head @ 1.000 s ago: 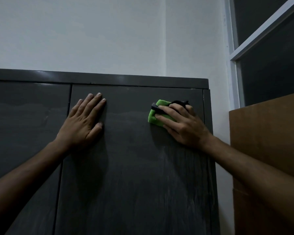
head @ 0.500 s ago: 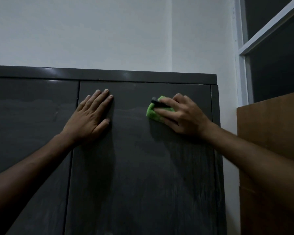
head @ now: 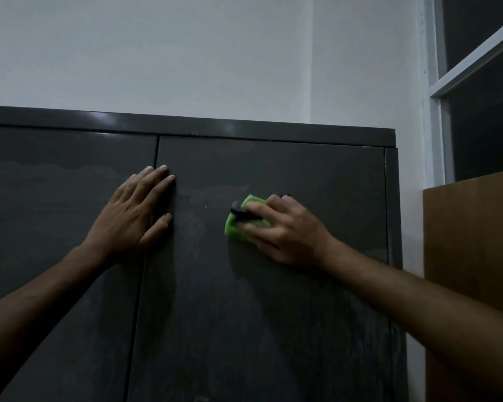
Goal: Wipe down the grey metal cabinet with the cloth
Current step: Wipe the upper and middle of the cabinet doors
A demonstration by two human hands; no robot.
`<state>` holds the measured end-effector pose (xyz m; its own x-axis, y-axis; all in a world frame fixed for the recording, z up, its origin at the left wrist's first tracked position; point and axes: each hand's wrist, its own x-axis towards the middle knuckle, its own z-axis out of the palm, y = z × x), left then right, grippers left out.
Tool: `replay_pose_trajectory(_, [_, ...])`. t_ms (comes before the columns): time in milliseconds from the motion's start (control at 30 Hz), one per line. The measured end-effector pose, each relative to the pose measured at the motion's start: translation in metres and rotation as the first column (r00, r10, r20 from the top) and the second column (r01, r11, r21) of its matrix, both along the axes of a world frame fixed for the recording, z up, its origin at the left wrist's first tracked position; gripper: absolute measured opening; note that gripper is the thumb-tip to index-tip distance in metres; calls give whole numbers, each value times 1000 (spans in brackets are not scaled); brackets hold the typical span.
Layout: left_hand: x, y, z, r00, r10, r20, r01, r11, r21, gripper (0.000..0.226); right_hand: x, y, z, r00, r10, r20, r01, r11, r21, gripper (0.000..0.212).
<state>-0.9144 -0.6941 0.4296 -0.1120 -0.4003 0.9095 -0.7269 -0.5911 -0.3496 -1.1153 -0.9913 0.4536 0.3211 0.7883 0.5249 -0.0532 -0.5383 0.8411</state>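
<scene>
From the head camera, we're looking up at the grey metal cabinet (head: 273, 285), its two doors meeting at a seam left of centre. Our left hand (head: 134, 216) lies flat across that seam, fingers straight and together, palm pressed to the metal, holding nothing. It sits where it did a second ago, planted against the doors.

Over on the right door, our right hand (head: 285, 230) presses the green cloth (head: 237, 227) against the panel, fingers bent over it and a small black piece (head: 238, 212) showing on top of the cloth at the fingertips. What that black piece is, we cannot tell. The change is here: a second ago the cloth was up near the door's right edge, close under the top rail; half a second ago it had slid left; now it sits lower and further toward the door's middle. A faint tide line runs across both doors at about fingertip height.

Right of the cabinet stands a brown board (head: 474, 256), with a white-framed window (head: 436, 91) above it and the pale wall (head: 186, 53) behind.
</scene>
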Motion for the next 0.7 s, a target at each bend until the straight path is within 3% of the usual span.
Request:
replay_pose_trajectory(67, [5, 5, 1, 1000, -1, 6, 1, 1000, 4, 76, -6, -2, 14, 999, -28, -38, 24, 994, -106, 31])
replay_pose_trajectory(100, [9, 8, 1, 1000, -2, 11, 2, 1000, 6, 75, -8, -1, 25, 1000, -20, 15, 20, 998, -58, 30])
replay_pose_trajectory(200, [19, 17, 3, 999, -13, 37, 13, 1000, 17, 75, -4, 9, 42, 959, -19, 283, -87, 930, 358, 29])
replay_pose_trajectory(233, [21, 18, 3, 999, -16, 47, 15, 1000, 21, 75, 3, 14, 34, 947, -35, 320, -107, 903, 416, 30])
replay_pose_trajectory(267, [24, 19, 3, 998, -18, 60, 17, 1000, 25, 75, 11, 19, 22, 952, -33, 303, -92, 917, 388, 31])
replay_pose_trajectory(367, [30, 20, 4, 996, -24, 85, 22, 999, 27, 75, 12, 23, -1, 1000, -14, 7, 14, 999, 29, 32])
replay_pose_trajectory(400, [32, 20, 4, 996, -25, 86, 23, 999, 29, 75, 8, 21, 6, 999, -37, -23, 36, 998, -53, 31])
replay_pose_trajectory(467, [34, 19, 4, 996, -29, 82, 27, 999, 27, 76, 4, 24, 29, 994, -60, 91, 60, 998, 3, 29])
replay_pose_trajectory(567, [33, 16, 2, 996, -29, 79, 28, 1000, 15, 76, 17, 43, 39, 940, -87, 329, -72, 894, 442, 30])
replay_pose_trajectory(633, [31, 17, 2, 997, -35, 75, 34, 999, 17, 76, 35, 57, 11, 960, -47, 276, -68, 917, 393, 32])
replay_pose_trajectory(700, [30, 21, 4, 996, -49, 72, 46, 998, 38, 77, 38, 59, -16, 999, -7, 54, 0, 993, 118, 32])
